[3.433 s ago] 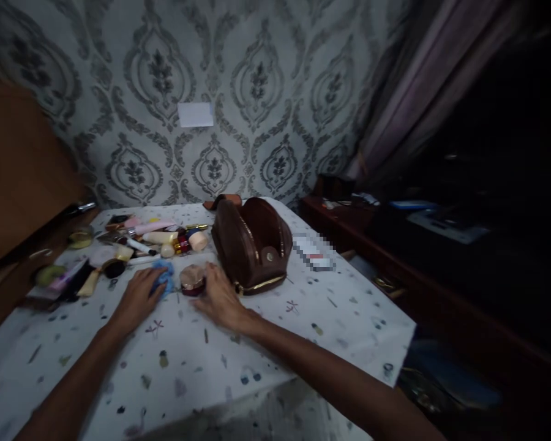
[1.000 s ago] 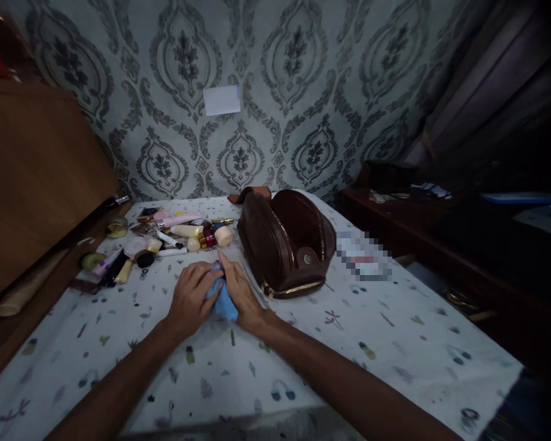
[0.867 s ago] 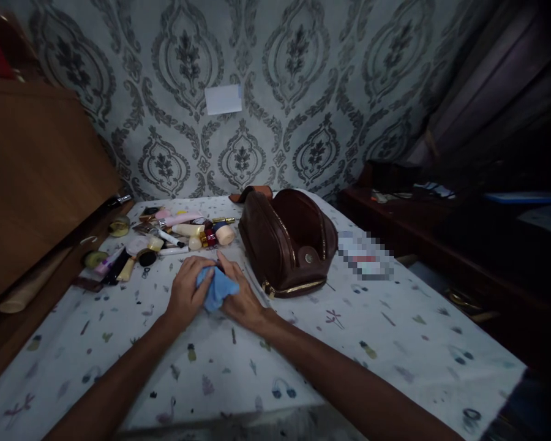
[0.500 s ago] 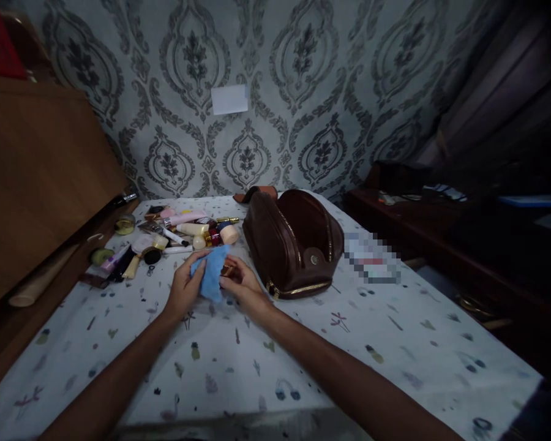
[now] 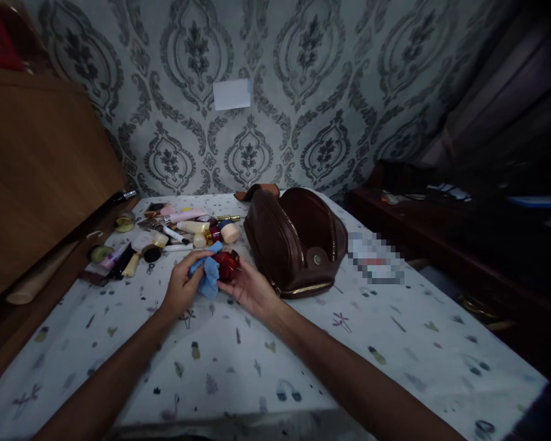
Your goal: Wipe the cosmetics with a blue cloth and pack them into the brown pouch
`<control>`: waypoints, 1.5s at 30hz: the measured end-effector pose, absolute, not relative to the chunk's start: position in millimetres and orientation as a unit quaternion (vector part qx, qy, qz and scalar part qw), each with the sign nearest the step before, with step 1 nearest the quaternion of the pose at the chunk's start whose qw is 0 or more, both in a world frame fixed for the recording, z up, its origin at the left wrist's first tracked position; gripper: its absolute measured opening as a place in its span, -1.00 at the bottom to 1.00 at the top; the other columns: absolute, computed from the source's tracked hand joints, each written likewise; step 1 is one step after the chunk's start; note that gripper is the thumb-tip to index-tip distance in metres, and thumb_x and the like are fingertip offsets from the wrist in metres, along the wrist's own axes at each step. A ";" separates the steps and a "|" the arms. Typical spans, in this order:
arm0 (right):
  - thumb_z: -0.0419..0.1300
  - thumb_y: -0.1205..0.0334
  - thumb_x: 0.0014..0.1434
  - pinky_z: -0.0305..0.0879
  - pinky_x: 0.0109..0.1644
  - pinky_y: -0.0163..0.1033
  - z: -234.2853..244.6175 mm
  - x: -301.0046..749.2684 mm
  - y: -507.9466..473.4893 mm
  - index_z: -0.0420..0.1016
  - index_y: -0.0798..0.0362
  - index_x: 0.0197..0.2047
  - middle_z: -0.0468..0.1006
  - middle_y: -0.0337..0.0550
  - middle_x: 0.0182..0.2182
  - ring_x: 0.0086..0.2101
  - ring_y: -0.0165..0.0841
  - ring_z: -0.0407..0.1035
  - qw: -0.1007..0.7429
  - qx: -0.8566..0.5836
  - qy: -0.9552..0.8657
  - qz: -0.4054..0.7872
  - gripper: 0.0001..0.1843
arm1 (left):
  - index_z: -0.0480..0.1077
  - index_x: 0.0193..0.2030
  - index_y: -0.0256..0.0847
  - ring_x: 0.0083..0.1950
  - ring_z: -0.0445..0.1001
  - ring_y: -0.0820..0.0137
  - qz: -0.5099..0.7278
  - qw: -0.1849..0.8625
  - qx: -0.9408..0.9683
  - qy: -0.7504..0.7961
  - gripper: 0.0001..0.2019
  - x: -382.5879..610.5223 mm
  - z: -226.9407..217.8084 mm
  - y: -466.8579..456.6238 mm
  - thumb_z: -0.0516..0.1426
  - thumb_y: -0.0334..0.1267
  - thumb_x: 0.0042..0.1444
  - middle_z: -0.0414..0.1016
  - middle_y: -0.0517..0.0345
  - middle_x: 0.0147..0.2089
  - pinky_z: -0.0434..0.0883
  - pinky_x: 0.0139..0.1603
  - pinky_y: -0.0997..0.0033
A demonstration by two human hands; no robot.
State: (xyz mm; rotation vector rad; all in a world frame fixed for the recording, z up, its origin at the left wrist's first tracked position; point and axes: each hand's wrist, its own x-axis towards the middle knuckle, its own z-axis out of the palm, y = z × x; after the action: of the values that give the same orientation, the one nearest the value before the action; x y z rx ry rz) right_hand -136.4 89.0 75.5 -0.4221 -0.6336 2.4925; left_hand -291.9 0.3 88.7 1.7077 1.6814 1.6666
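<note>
A blue cloth [image 5: 207,277] is bunched in my left hand [image 5: 182,280], its folds pressed against the side of a red glass bottle [image 5: 226,266]. My right hand [image 5: 252,289] cups that bottle from below and from the right, its fingers curled round the base. The bottle looks like a small perfume bottle and lies tilted, with a dark cap or neck toward the right. Just right of my hands stands a brown leather toiletry bag [image 5: 275,245], its zipped mouth gaping open.
Several cosmetics, tubes and brushes [image 5: 177,236] lie heaped behind my hands to the left. A patterned white cloth [image 5: 239,367] covers the table. A wooden panel [image 5: 41,177] rises at the left; a blurred-out item [image 5: 374,260] lies right of the bag.
The red bottle, mostly hidden behind the blue cloth before, now shows in my right hand. The cloth has bunched up lower and to the left, and my right hand has turned palm up.
</note>
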 end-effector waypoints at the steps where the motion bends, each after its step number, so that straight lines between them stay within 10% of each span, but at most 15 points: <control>1: 0.19 0.11 0.33 0.57 -0.16 -0.16 75.4 -135.9 89.4 0.51 0.06 -0.07 0.68 -0.15 -0.23 -0.26 -0.33 0.57 0.264 -0.151 -0.246 0.920 -0.78 | 0.52 0.00 -0.16 0.08 0.52 0.25 0.567 0.113 0.576 0.578 -0.72 -291.9 89.6 -0.3 0.08 -0.26 0.22 0.59 0.07 0.02 0.39 0.15 0.24; 22: 0.47 -0.15 -0.11 0.46 -0.45 -0.30 70.5 -134.4 88.2 0.34 0.03 -0.30 0.58 -0.28 -0.48 -0.48 -0.37 0.49 0.288 -0.209 -0.429 0.830 -0.46 | 0.47 -0.01 -0.18 0.01 0.50 0.26 0.525 0.036 0.622 0.580 -0.76 -280.6 93.7 -7.7 0.04 -0.25 0.28 0.56 0.05 -0.03 0.42 0.05 0.28; 28: 0.48 -0.19 -0.17 0.42 -0.55 -0.31 76.6 -134.8 84.7 0.40 -0.07 0.01 0.53 -0.35 -0.40 -0.51 -0.41 0.41 0.319 -0.211 -0.425 0.821 -0.27 | 0.46 0.00 -0.15 0.06 0.49 0.27 0.497 -0.018 0.698 0.515 -0.78 -276.6 96.9 -7.1 0.03 -0.34 0.31 0.55 0.02 0.00 0.39 0.12 0.23; 45: 0.46 -0.04 -0.14 0.24 -0.43 -0.38 70.1 -142.3 87.6 0.46 0.02 -0.36 0.47 -0.39 -0.56 -0.52 -0.47 0.34 0.348 -0.248 -0.361 0.829 -0.60 | 0.43 0.14 -0.13 0.20 0.42 0.19 0.396 -0.124 0.784 0.462 -0.65 -271.5 94.8 -9.1 0.02 -0.45 0.29 0.57 -0.04 0.09 0.45 0.17 0.03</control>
State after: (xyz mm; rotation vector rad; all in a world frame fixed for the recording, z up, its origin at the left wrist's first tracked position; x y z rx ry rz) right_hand -142.3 87.6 70.1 -0.6437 -0.9370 2.1486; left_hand -271.5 -9.1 94.8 2.6767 1.5787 1.3544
